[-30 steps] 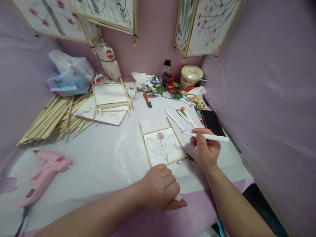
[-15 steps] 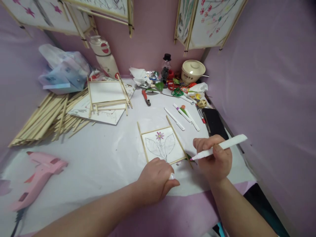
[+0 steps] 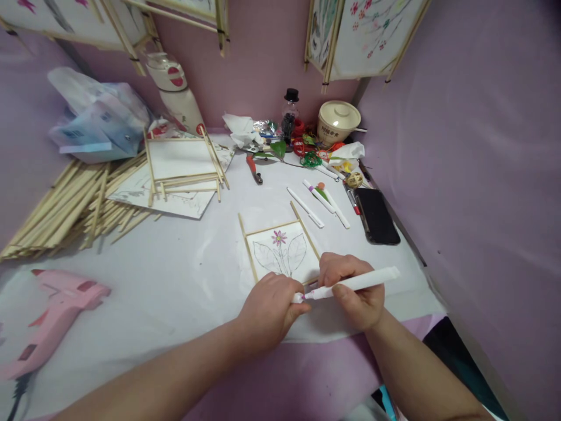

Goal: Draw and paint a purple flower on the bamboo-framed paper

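My right hand [image 3: 353, 289] is closed round a white marker pen [image 3: 366, 280], which lies nearly level with its tip pointing left. My left hand [image 3: 269, 307] pinches a small white pen cap [image 3: 298, 297] right at that tip. Both hands meet at the near edge of a small stick-framed paper panel [image 3: 283, 251] with a drawn purple flower and two outlined leaves, lying flat on the white table cover [image 3: 184, 263].
Three loose markers [image 3: 319, 202] and a black phone [image 3: 376, 215] lie right of the panel. A pink glue gun [image 3: 52, 310] sits at the near left. Bamboo sticks [image 3: 65, 204], stacked panels [image 3: 179, 169], clutter and a lidded pot [image 3: 337, 120] line the back.
My right hand turned the pen and brought it down and left, from beside the panel to its near edge. My left hand moved up to meet the pen tip with the cap.
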A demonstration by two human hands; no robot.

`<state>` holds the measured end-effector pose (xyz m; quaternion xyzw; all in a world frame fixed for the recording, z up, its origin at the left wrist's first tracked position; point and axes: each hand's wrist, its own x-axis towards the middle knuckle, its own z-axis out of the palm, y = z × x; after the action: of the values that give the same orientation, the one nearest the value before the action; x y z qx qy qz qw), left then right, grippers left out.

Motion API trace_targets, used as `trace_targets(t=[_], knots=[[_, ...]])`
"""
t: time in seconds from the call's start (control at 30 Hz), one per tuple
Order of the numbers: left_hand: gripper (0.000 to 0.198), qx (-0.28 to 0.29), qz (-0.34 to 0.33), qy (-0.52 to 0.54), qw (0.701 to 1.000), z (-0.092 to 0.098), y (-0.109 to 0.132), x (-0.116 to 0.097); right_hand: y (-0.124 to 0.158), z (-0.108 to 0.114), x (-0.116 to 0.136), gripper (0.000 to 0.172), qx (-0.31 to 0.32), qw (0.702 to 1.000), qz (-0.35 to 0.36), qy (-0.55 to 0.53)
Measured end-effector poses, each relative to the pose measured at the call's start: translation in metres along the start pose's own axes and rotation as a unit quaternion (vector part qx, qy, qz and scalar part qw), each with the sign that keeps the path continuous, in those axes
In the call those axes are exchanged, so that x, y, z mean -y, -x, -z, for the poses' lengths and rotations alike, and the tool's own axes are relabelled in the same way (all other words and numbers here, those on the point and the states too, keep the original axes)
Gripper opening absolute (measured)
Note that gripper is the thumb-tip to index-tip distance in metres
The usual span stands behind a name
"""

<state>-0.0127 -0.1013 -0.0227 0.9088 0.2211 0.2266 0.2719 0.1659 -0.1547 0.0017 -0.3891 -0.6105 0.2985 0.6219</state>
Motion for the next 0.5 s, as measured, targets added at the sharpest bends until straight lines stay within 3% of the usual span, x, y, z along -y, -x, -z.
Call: trace_targets(t=[0.17, 0.27, 0.5], knots=[[0.049, 0.003, 0.007, 0.013, 1.000, -0.001, 0.000, 0.000, -0.004, -0.002, 0.001, 0.007, 0.039, 0.997, 0.023, 0.063], [0.051, -0.032, 0.010, 0.019, 0.999, 0.000, 0.001, -0.001, -0.007, -0.004, 0.002, 0.006, 0.071, 0.993, 0.034, 0.092], [0.045, -0.055, -0.081, 0.052, 0.994, 0.006, 0.001, -0.002, -0.011, -0.004, 0.007, 0.008, 0.121, 0.990, 0.025, 0.075]])
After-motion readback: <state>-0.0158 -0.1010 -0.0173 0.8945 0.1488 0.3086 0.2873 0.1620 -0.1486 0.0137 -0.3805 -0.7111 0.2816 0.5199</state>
